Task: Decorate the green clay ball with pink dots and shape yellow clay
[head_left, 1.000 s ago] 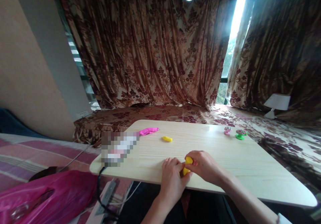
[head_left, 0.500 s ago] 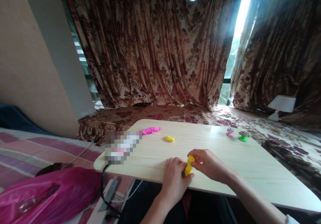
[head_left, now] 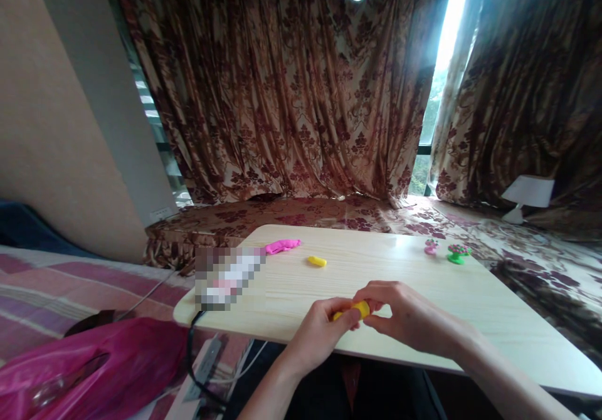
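Observation:
Near the table's front edge, a lump of yellow modelling clay [head_left: 361, 309] is held between my two hands. My left hand [head_left: 324, 329] is closed on it, with the thumb across its front. The fingers of my right hand [head_left: 399, 313] pinch its right end. Parts of the lump are hidden behind the fingers. A smaller yellow clay piece [head_left: 316, 261] lies on the table beyond my left hand. Farther left is a crumpled strip of pink clay [head_left: 283, 246].
On the pale wooden table [head_left: 470, 320], a pink figure [head_left: 431, 246] and a green-based figure with a dotted top [head_left: 458, 254] stand at the back right. A blurred-out object [head_left: 230, 279] with a black cable lies left. A white lamp [head_left: 529, 192] stands beyond.
The yellow clay has turned from nearly upright to nearly level. My left hand has lifted and rolled, its thumb now over the clay. My right hand still pinches one end.

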Demonstrator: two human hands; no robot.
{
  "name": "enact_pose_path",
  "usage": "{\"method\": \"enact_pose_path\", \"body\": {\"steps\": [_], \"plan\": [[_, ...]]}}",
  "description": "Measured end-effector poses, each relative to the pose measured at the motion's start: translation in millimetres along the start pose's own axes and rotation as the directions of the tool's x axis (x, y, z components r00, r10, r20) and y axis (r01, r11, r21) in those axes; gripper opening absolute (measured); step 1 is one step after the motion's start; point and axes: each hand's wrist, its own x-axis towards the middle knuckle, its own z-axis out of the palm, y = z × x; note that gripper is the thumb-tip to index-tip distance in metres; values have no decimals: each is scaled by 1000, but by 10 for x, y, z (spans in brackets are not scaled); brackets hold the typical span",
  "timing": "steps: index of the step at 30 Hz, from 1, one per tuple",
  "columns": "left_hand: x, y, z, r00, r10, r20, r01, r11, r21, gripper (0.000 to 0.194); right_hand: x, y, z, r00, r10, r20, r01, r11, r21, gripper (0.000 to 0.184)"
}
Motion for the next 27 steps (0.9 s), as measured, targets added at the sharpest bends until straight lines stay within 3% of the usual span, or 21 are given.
{"method": "enact_pose_path", "body": {"steps": [8,10,12,14,16,19,23,25,27], "plan": [[24,60,-118,985,-88,151,105,988,-114,29,0,-162,2,999,-37,-17,36,999,-34,14],[27,47,-116,983,-122,137,146,972,-184,30,19,-158,31,999,-21,-41,20,1000,-24,15],[32,12,-106,982,-165,95,185,946,-267,30,45,-109,88,995,29,-96,-25,999,39,14],[36,-29,-101,976,-205,74,218,910,-352,29,72,-20,168,984,131,-122,-101,968,228,11],[36,-66,-105,974,-208,86,224,880,-419,27,95,86,266,968,242,-70,-174,842,511,13],[24,-116,-119,977,-161,137,209,835,-509,27,123,215,455,961,276,28,-174,518,838,18],[-6,-194,-109,974,-132,182,220,729,-649,27,183,253,771,974,223,25,-54,123,991,21],[-28,-226,-109,976,-131,176,217,689,-691,26,224,239,877,974,224,31,-41,37,998,22],[-58,-236,-152,980,-134,147,199,654,-730,26,256,247,887,976,212,42,-52,42,998,23]]}}
